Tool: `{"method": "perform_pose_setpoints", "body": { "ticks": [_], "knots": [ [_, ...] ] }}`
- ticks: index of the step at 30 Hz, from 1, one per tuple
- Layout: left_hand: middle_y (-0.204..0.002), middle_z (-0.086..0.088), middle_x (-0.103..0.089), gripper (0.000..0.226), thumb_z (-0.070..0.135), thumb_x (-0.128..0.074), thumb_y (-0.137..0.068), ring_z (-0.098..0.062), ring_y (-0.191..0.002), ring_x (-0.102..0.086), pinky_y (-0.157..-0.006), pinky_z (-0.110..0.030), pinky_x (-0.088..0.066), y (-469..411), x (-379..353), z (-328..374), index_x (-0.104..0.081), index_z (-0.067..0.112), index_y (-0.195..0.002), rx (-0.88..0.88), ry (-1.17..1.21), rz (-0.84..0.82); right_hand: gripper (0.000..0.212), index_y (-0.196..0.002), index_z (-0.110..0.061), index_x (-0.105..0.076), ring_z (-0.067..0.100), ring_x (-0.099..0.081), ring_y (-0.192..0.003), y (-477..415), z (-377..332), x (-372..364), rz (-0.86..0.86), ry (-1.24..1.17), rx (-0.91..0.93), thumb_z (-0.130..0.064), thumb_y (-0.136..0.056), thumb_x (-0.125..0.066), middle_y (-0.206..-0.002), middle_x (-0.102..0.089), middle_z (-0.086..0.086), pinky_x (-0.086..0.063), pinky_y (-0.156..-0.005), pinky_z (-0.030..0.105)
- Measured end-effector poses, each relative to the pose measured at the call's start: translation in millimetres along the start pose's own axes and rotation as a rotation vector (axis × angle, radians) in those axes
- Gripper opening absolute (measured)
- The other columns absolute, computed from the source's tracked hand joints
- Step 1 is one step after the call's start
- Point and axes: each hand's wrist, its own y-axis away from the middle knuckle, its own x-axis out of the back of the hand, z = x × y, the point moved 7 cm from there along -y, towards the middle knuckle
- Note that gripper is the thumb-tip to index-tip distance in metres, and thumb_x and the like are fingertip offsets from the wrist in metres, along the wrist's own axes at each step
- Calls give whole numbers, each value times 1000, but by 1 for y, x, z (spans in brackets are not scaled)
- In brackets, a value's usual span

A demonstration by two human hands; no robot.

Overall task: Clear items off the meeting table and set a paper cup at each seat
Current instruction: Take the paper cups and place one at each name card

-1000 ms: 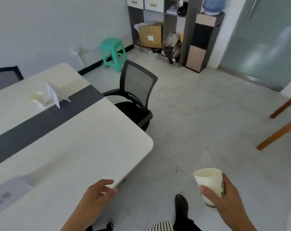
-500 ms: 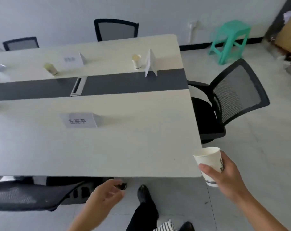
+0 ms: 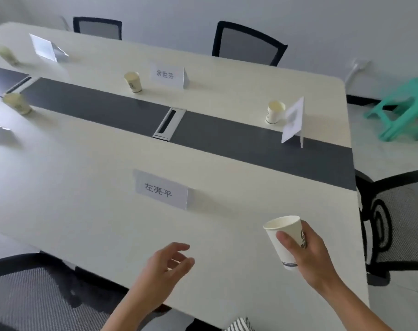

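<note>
Progress looks mostly done: table (image 3: 88, 177) carries only cups and name cards, nothing else visible to clear.

Cups already set, all well beyond the gripped cup:
- cup by the end card (image 3: 275, 112), far side of the dark centre strip (image 3: 227, 134), just beside the tilted card (image 3: 293, 120)
- cup by the far card (image 3: 132, 81), just left of the printed card (image 3: 167, 77)
- two blurred cups at far left (image 3: 17, 102) and (image 3: 7, 54)

Near seat still lacks a cup, judging from its near name card (image 3: 161, 192) standing alone. That's likely the slot for the one in hand.

Right hand (image 3: 307, 253) is closed around the paper cup (image 3: 286, 240), thumb across the front wall, fingers behind. Cup is upright, mouth tilted slightly toward the camera, held above the near right part of the tabletop; whether it's off the surface or touching, can't tell for sure, looks lifted. Near name card sits up and left of the grip, apart from it.

Left hand (image 3: 166, 266) is empty, fingers loosely curled and spread, over the near table edge, left of the grip.

Contents: held cup interior looks pale and empty. The two nearer set cups also show pale interiors, no liquid evident. Blurred left pair: can't tell.

Left edge of view is cut off, so seats there are unverified.
</note>
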Motion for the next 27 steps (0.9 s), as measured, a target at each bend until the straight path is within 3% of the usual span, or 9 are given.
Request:
{"method": "perform_pose_setpoints", "body": {
  "ticks": [3, 6, 10, 14, 20, 27],
  "knots": [
    [-91, 1, -72, 20, 34, -67, -88, -4, -79, -66, -74, -23, -52, -27, 27, -14, -62, 35, -107, 50, -12, 0, 55, -96, -28, -61, 15, -63, -80, -65, -28, -30, 16, 63, 31, -67, -56, -63, -87, -68, -4, -49, -68, 30],
    [-91, 1, -72, 20, 35, -66, -88, -4, -79, -67, -72, -19, -51, -40, 44, -33, -62, 34, -107, 105, -8, -10, 55, -99, -28, -60, 14, -63, -84, -130, -53, -64, 22, 105, 59, -65, -58, -65, -90, -67, -8, -49, -70, 29],
    [-88, 0, -72, 18, 32, -67, -87, -7, -79, -68, -74, -22, -54, -50, 51, -56, -60, 35, -104, 180, 14, -14, 56, -109, -24, -57, 5, -59, -87, -215, -79, -111, -7, 138, 115, -46, -64, -80, -102, -62, -9, -44, -72, 23],
    [-88, 2, -72, 19, 33, -67, -87, -3, -80, -68, -73, -20, -55, -53, 48, -78, -60, 36, -105, 269, 32, -40, 62, -117, -18, -52, 14, -59, -94, -277, -80, -151, 8, 203, 122, -31, -66, -85, -104, -59, -9, -49, -79, 31],
    [-87, 0, -72, 21, 33, -69, -85, -9, -81, -69, -74, -21, -56, -51, 43, -103, -61, 35, -104, 388, 42, -55, 67, -121, -20, -46, 15, -57, -96, -306, -38, -184, 11, 247, 72, -27, -66, -83, -105, -55, -13, -44, -75, 26],
    [-85, 0, -72, 20, 31, -69, -85, -7, -78, -69, -72, -18, -56, -53, 36, -108, -60, 35, -102, 398, 16, -44, 61, -119, -18, -46, 12, -55, -99, -305, -14, -186, -5, 330, 97, -30, -70, -81, -108, -57, -11, -42, -81, 28]
  ]
}}
